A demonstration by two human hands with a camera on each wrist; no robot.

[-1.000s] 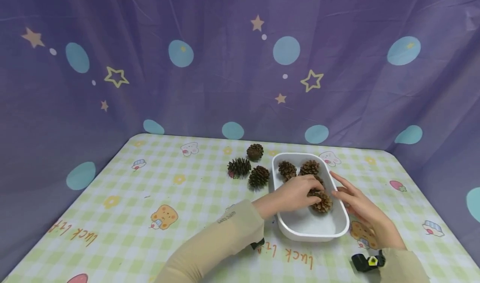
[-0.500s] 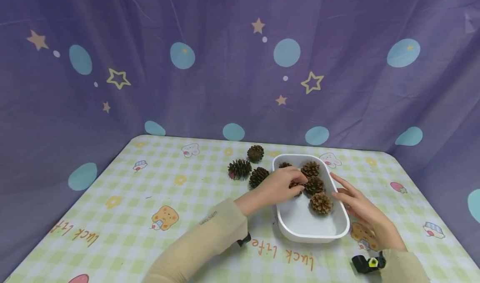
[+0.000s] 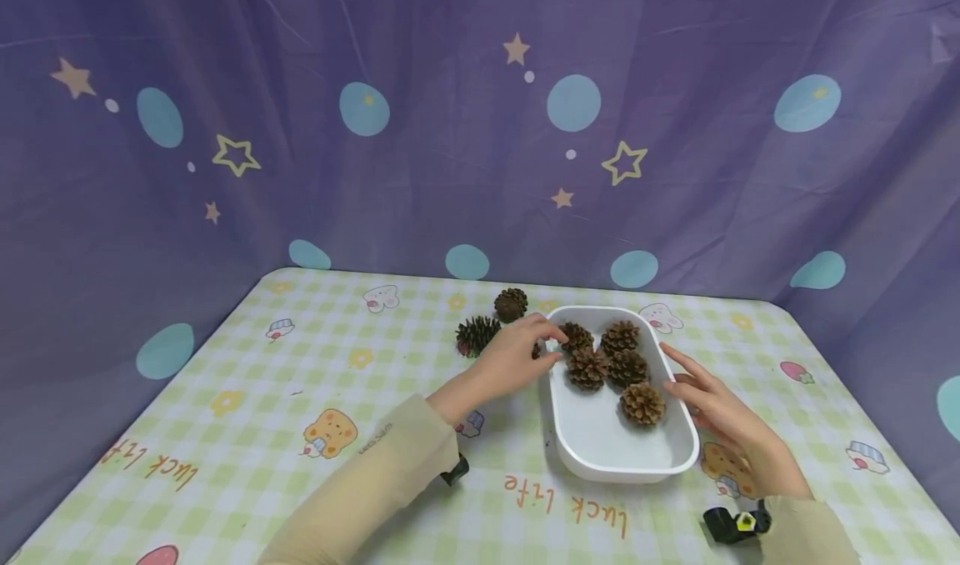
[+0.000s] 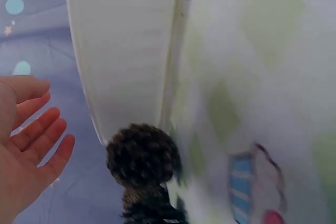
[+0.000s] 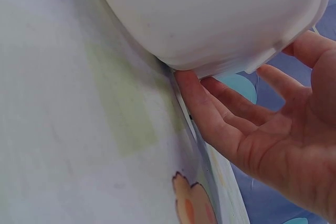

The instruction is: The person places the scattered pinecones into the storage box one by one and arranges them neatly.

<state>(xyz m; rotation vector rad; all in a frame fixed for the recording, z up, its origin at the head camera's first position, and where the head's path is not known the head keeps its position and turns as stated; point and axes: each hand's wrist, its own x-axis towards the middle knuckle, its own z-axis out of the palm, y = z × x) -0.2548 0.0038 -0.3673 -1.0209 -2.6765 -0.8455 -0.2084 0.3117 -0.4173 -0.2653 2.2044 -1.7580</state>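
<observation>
My left hand (image 3: 516, 355) is at the left rim of a white plastic tub (image 3: 626, 470), palm down with nothing in it. In the left wrist view its fingers (image 4: 44, 140) are loosely bent and apart. Several brown pine cones lie in the tub, among them one near the front (image 3: 642, 404) and a reddish one (image 3: 587, 369) on the left. My right hand (image 3: 716, 402) rests against the tub's right side. Seen from the right wrist, its fingertips (image 5: 188, 80) touch the wall low down, and the thumb is up by the rim.
Left of the tub on the checked tablecloth (image 3: 390, 415) lie a round pine cone (image 3: 512, 305) and a spiky dark one (image 3: 477, 336). A third pine cone (image 4: 142, 156) is mostly hidden by my left hand in the head view. A purple curtain (image 3: 465, 173) hangs behind the table.
My left hand has moved left, from the pine cones inside the tub out to its left rim, leaving the reddish pine cone in full view. My right hand has stayed put.
</observation>
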